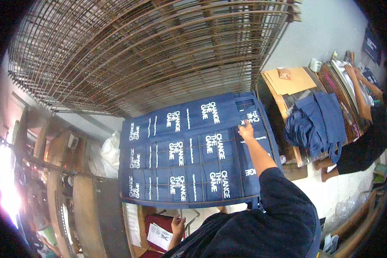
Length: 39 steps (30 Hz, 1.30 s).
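Note:
Rows of navy cloth pieces (198,161) with white printed lettering lie flat on a wire drying rack in front of me. At the rack's right end, my right hand (245,129) reaches over with its fingers closed on the edge of a printed navy cloth (250,117). Just beyond that hand, a patch of bare wire grid (245,104) shows. Below the rack's near edge, my left hand (177,224) hangs in the air, loosely curled with its fingers apart and nothing visible in it.
Tilted wire racks (150,51) are stacked above the far side. At right, a pile of navy cloth (316,122) and brown cardboard (290,80) lie on a table, where another person's hands (357,79) work. A red chair (157,221) with papers stands below; white plastic bags (110,152) sit left.

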Each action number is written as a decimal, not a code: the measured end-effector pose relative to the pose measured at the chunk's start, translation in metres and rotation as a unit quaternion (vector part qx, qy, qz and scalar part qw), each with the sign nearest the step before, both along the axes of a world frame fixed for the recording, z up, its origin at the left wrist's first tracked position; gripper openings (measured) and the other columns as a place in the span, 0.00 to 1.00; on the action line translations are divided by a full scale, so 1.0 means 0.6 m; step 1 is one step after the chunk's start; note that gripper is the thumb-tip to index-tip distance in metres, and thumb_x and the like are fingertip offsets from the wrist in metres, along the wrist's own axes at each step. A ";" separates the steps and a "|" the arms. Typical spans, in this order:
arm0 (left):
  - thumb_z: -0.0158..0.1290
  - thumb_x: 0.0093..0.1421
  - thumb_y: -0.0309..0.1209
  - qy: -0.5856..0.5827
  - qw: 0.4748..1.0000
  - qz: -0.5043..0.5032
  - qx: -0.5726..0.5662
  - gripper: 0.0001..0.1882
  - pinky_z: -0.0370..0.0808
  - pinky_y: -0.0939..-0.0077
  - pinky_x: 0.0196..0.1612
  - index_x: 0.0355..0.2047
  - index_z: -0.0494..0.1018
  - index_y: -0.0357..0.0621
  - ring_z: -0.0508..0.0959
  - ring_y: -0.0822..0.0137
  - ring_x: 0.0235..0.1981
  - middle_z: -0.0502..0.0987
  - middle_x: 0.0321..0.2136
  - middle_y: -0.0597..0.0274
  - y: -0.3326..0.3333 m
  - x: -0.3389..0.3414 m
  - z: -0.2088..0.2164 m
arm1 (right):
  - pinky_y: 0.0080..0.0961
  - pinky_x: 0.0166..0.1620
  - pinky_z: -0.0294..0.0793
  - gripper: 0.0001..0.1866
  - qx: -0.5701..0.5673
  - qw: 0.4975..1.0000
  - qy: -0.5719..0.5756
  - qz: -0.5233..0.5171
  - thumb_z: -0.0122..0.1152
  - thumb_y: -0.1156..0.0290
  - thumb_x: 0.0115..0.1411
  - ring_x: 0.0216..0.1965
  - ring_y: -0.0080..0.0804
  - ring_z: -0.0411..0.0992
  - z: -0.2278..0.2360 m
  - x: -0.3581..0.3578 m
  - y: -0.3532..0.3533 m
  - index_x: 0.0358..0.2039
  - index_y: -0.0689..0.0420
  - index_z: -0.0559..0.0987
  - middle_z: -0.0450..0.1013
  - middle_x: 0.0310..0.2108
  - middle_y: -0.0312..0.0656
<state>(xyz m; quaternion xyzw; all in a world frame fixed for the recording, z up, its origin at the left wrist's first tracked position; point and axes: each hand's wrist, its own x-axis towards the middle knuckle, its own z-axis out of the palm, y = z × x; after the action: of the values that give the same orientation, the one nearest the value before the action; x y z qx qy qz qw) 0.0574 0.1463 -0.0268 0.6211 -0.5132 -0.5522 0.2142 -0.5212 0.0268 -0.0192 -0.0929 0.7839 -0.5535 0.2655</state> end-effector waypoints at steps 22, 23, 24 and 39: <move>0.56 0.52 0.38 0.069 0.971 -0.133 0.185 0.25 0.68 0.77 0.22 0.46 0.66 0.38 0.71 0.71 0.21 0.73 0.22 0.58 0.052 -0.052 -0.203 | 0.36 0.28 0.64 0.14 0.379 0.797 0.465 -0.065 0.55 0.66 0.49 0.23 0.35 0.68 -0.037 0.098 0.832 0.39 0.48 0.74 0.68 0.21 0.39; 0.57 0.52 0.39 0.084 0.969 -0.154 0.175 0.26 0.67 0.78 0.21 0.47 0.65 0.38 0.71 0.71 0.21 0.73 0.22 0.58 0.052 -0.071 -0.197 | 0.36 0.30 0.63 0.16 0.379 0.791 0.479 -0.048 0.56 0.66 0.48 0.25 0.35 0.68 -0.036 0.105 0.844 0.40 0.47 0.73 0.68 0.22 0.39; 0.57 0.51 0.39 0.056 0.968 -0.183 0.162 0.27 0.67 0.78 0.21 0.48 0.64 0.38 0.71 0.71 0.21 0.73 0.22 0.58 0.053 -0.090 -0.193 | 0.37 0.31 0.62 0.18 0.378 0.783 0.493 -0.030 0.56 0.66 0.47 0.27 0.34 0.67 -0.035 0.111 0.854 0.42 0.46 0.72 0.67 0.24 0.38; 0.55 0.51 0.43 -0.240 0.918 -0.302 0.091 0.27 0.71 0.73 0.35 0.45 0.67 0.36 0.77 0.65 0.28 0.77 0.28 0.53 0.094 -0.110 -0.214 | 0.41 0.27 0.67 0.09 0.262 0.814 0.355 -0.378 0.54 0.60 0.50 0.22 0.45 0.71 -0.001 -0.010 0.798 0.24 0.52 0.74 0.72 0.18 0.43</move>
<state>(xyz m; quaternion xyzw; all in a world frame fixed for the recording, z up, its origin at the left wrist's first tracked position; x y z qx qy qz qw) -0.0084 0.2027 -0.1550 0.5671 -0.6603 -0.4689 -0.1501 -0.5275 0.5058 -0.0197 0.0941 0.9122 -0.3130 -0.2472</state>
